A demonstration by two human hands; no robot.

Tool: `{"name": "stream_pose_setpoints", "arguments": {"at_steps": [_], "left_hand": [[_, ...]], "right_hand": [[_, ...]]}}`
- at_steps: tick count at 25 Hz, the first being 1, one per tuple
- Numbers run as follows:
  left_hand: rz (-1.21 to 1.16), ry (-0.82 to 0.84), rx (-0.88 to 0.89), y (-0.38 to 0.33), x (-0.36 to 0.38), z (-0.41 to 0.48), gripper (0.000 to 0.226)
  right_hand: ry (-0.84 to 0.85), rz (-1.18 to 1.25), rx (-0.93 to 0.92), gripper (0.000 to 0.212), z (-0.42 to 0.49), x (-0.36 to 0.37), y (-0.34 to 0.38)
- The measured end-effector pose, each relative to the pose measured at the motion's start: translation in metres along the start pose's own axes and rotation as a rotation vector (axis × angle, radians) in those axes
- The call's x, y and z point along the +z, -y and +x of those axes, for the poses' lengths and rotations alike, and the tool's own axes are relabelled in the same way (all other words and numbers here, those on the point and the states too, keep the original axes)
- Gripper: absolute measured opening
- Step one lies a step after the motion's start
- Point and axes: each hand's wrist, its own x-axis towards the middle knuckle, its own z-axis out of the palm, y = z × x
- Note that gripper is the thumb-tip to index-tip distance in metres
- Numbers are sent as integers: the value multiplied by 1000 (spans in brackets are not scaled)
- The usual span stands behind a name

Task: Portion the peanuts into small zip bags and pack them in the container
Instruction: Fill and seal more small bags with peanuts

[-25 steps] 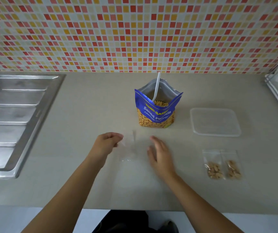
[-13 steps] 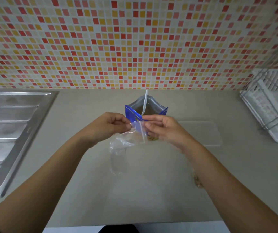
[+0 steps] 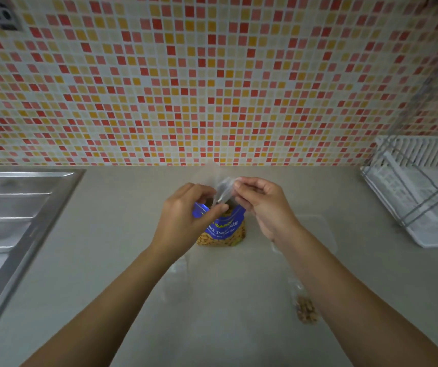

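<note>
**Portioning step, head view.** A small clear plastic zip bag [image 3: 223, 190] is being held above the grey tabletop [image 3: 122, 247], pinched near its upper edge between both hands. The left hand [image 3: 186, 221] is curling its fingers [image 3: 199, 189] and thumb onto the bag's left side. The right hand [image 3: 262, 207] is pinching the right side with bent fingers [image 3: 241, 185]. The bag is blurring, so it cannot be told whether its mouth is parted.

Directly below the fingers, a blue foil pouch of salted peanuts [image 3: 225, 230] is standing upright on the tabletop, with the hands partly hiding its top. Just right of the right hand, a clear shallow plastic container [image 3: 321, 229] is lying flat, and the right forearm is partly covering it.

Nearer the person than the fingers, a flat empty clear bag [image 3: 178, 276] is lying beside the left forearm. A clear bag holding peanuts [image 3: 305, 309] is lying beside the right forearm.

Well left of the fingers, a steel sink drainboard [image 3: 14, 221] is sitting. Well right, a white dish rack [image 3: 419, 194] is standing. Behind them, a red-and-yellow mosaic wall [image 3: 212, 88] is rising.
</note>
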Motion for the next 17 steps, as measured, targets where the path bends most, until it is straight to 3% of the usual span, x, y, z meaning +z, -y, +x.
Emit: {"name": "stream_pose_setpoints", "arguments": {"at_steps": [6, 12, 17], "left_hand": [[-57, -44, -98, -6, 4, 19, 14], [-155, 30, -203, -9, 3, 27, 12], [-354, 99, -403, -9, 4, 32, 11]], "right_hand": [[-38, -146, -61, 7, 4, 4, 4], [-8, -362, -150, 15, 7, 0, 11], [73, -479, -185, 9, 12, -5, 17]]}}
